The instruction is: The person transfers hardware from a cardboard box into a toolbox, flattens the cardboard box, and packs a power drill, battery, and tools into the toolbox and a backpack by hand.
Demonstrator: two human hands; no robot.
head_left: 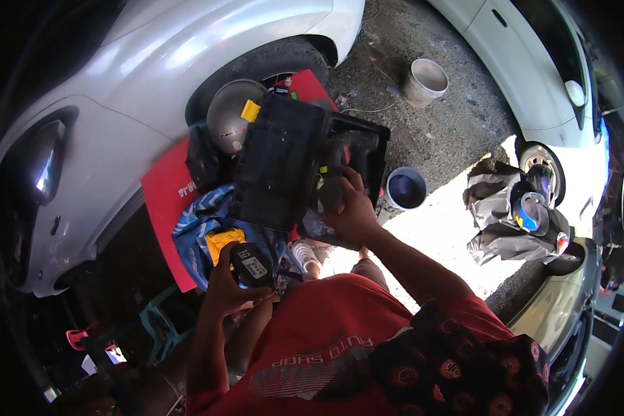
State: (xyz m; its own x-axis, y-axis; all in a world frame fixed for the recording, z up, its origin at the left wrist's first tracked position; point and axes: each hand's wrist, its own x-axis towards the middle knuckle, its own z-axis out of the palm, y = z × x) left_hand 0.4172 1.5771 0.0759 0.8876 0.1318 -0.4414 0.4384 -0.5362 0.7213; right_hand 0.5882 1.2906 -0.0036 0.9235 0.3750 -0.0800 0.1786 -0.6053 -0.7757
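Left of centre in the lower frame, the fingers of the left hand are pinching a black battery by its sides, label facing up. Near the middle, the fingers of the right hand are curling around the dark end of a tool; its far end is lying in shadow, so I can't tell whether it is touching the case.

From where I'm standing, the battery and tool are sitting well apart, not joined. The case is lying open, its lid leaning to the left, so opening looks done and closing isn't. Whether the tool is being taken out or put back, I can't tell.

Farther out, a blue cloth and a yellow cloth are bunching up beside the battery, on the red worktop. A helmet is resting behind the lid, near the car's wheel. Two buckets are standing on the ground, one upper right of centre, one right of the case.
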